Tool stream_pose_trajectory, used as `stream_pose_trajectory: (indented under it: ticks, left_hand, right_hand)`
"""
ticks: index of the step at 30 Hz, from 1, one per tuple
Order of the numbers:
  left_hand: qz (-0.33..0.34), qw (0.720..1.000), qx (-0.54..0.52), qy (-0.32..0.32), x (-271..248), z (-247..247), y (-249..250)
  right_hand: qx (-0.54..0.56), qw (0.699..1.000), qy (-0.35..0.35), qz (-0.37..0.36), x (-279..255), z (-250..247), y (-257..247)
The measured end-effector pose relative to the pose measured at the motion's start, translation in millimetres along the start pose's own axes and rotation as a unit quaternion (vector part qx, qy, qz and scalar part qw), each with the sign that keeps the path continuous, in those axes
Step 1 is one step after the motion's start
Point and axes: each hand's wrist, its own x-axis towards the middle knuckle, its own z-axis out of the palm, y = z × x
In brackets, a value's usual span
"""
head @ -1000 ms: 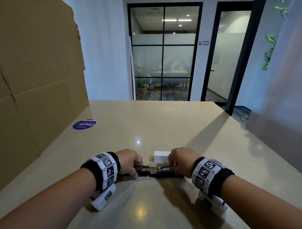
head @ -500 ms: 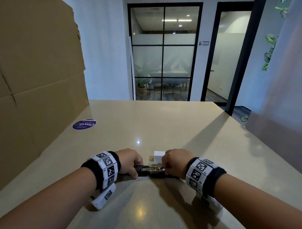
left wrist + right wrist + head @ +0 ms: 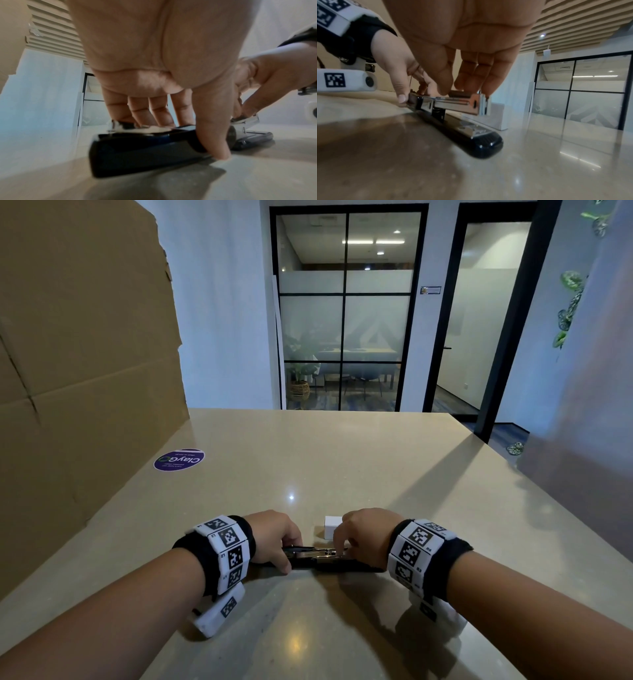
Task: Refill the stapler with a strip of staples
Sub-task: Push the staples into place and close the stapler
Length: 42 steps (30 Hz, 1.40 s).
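A black stapler point(image 3: 329, 559) lies opened flat on the bench point(image 3: 342, 467), between both hands. The staple strip could jam or scatter if it tilts off the metal channel point(image 3: 455, 104). Left hand point(image 3: 274, 537) grips the stapler's rear — right hand point(image 3: 363, 535) pinches at the channel; whether it holds staples is unclear.

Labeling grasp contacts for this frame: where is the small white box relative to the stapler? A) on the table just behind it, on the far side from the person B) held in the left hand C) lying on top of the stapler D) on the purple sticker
A: in the head view the small white box sits on the table just beyond the stapler, partly hidden by the right hand.
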Motion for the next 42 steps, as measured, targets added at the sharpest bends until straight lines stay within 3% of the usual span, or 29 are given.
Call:
stream_pose_trajectory:
  ticks: [12, 19, 25, 42]
  left_hand:
    - [0.003, 1.000, 0.010, 0.007, 2, 1, -2]
    - [0.001, 1.000, 0.014, 0.004, 3, 0, -1]
    - [0.004, 1.000, 0.010, 0.003, 3, 0, -1]
    - [0.003, 1.000, 0.010, 0.008, 3, 1, -1]
  right_hand:
    - [0.041, 0.999, 0.023, 0.003, -4, -6, 6]
    - [0.141, 0.988, 0.070, 0.000, -3, -12, 4]
    - [0.053, 0.998, 0.006, 0.020, 4, -7, -2]
    - [0.028, 0.999, 0.004, 0.031, 5, -2, -6]
